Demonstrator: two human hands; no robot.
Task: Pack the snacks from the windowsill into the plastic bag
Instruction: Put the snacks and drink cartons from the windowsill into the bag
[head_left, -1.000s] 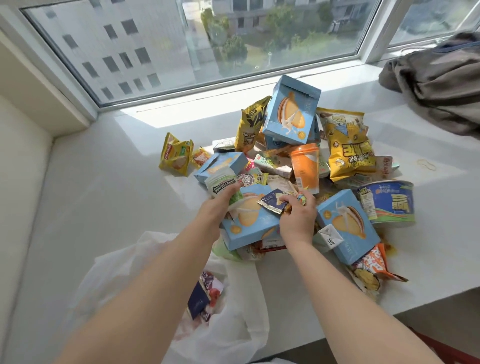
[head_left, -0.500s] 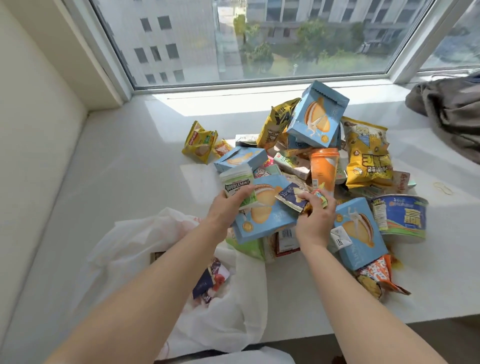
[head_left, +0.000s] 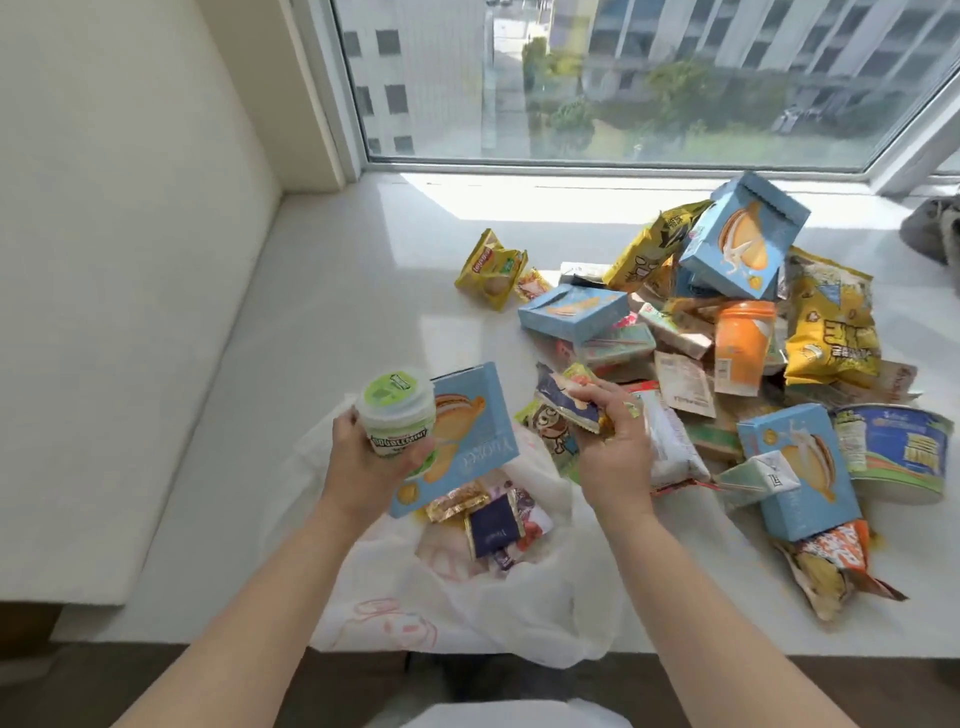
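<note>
Snacks are gripped above the plastic bag: gum tub and blue box in left hand, small packets in right hand; lowering into the mouth before release is advised.

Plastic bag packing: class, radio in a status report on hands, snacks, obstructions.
Left hand holds mint tub and blue box. Right hand pinches small packets. Plastic bag open below. Nothing blocking.

Bright daylight pouring through the window ahead of me, a glaring white patch on the windowsill, soft shadows under my forearms, wide-angle bending at the edges, slight overall softness, lettering on distant packets blurred
</note>
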